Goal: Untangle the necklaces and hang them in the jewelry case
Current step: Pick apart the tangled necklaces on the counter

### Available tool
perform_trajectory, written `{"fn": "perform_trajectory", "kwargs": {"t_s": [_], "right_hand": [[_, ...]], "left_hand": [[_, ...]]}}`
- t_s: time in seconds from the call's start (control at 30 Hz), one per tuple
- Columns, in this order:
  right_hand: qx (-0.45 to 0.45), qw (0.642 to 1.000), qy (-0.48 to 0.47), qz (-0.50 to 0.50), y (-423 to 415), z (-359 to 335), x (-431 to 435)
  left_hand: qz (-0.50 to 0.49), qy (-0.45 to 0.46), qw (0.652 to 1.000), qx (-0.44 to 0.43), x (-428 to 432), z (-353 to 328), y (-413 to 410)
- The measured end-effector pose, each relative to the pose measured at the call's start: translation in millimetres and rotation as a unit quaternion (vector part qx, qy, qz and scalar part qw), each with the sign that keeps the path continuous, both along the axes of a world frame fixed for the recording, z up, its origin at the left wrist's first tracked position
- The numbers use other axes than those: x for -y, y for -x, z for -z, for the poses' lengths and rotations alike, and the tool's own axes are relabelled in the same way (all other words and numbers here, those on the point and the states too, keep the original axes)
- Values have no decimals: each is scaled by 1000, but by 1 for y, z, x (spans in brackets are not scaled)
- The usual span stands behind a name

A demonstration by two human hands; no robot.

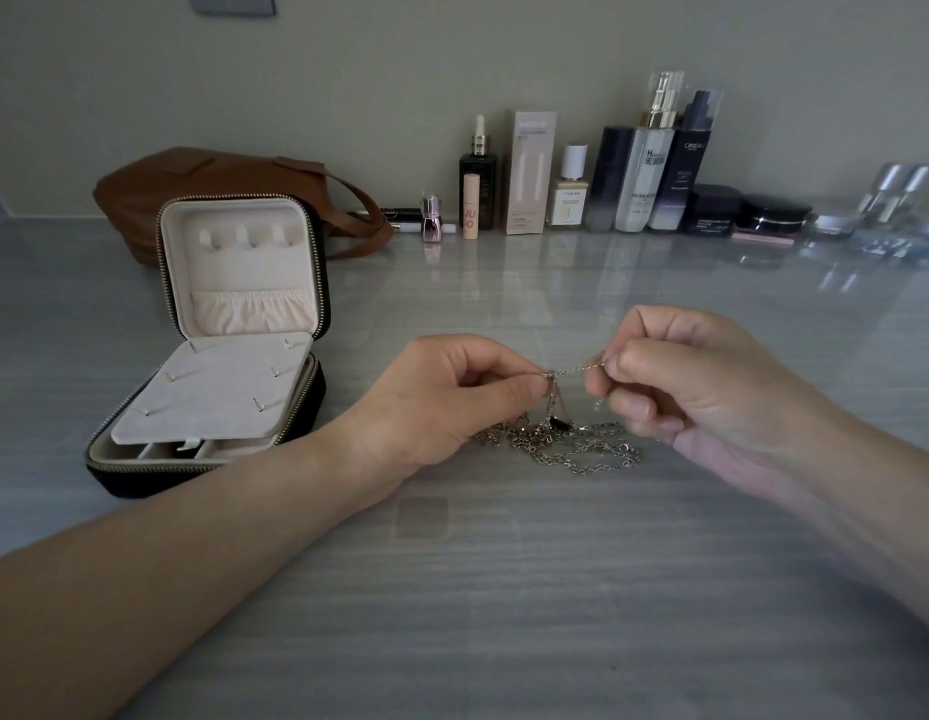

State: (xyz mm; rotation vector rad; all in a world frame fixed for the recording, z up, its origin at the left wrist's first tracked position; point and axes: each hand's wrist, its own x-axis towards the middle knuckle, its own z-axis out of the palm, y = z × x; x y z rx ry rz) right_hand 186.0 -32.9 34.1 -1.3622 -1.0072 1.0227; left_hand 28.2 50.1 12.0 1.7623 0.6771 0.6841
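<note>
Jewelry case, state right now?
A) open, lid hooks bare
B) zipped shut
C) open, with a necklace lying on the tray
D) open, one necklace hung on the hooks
A: the jewelry case stands open with its lid hooks bare, and the tangled necklaces are on the table, pinched between the left hand and right hand.
</note>
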Motion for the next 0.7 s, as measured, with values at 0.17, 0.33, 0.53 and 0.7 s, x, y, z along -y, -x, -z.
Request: {"fn": "perform_trajectory", "kwargs": {"t_s": [0.17, 0.33, 0.53, 0.7], "right_hand": [[61, 998, 4, -29, 1, -2, 5], [131, 987, 10, -91, 1, -2, 10], [214, 971, -10, -106, 1, 4, 8], [292, 951, -95, -33, 0, 12, 5]], "left_hand": [[-9, 17, 1000, 16, -1, 0, 2], [-14, 26, 999, 19, -4, 0, 3], [-13, 38, 999, 28, -4, 1, 3], [-6, 44, 998, 33, -5, 1, 3]]}}
